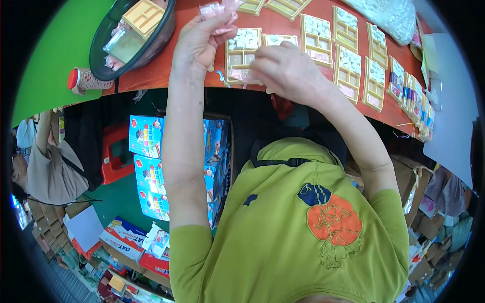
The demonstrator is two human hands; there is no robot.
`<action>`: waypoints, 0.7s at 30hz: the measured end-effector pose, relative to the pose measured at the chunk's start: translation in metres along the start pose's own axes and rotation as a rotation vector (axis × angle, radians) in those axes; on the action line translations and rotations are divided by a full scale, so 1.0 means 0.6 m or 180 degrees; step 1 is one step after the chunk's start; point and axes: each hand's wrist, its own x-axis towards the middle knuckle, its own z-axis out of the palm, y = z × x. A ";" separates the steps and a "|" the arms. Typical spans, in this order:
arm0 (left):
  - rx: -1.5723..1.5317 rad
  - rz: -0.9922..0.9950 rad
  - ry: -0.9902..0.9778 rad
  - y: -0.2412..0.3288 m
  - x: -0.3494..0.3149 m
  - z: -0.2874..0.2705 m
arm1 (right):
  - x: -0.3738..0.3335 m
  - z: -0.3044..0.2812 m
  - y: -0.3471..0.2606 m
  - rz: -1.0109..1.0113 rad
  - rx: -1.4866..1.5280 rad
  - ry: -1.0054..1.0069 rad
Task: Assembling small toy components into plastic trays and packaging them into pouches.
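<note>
My left hand [202, 43] is raised over the table's front edge, its fingers closed on a bunch of small pink packets [222, 14]. Below and right of it lies a pale yellow compartment tray [228, 60] with white cubes [246, 39] in its far section. Another pink packet [240, 76] rests at the tray's near end. My right hand [290, 70] hovers at that tray's right side, fingers bent down beside the packet. Blur smears those fingertips, so whether they grip it is unclear.
More yellow trays [317, 41] with white cubes stand in rows to the right on the red table [197, 80]. A dark basin [96, 58] holds trays and pink packets at left, near a red-capped jar [91, 82]. Blue boxes [151, 169] are stacked below. Another person [58, 174] is at far left.
</note>
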 end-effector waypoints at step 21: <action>-0.0246 -0.0026 0.0181 -0.010 -0.004 -0.009 | 0.032 0.033 -0.017 0.1214 0.0249 0.0044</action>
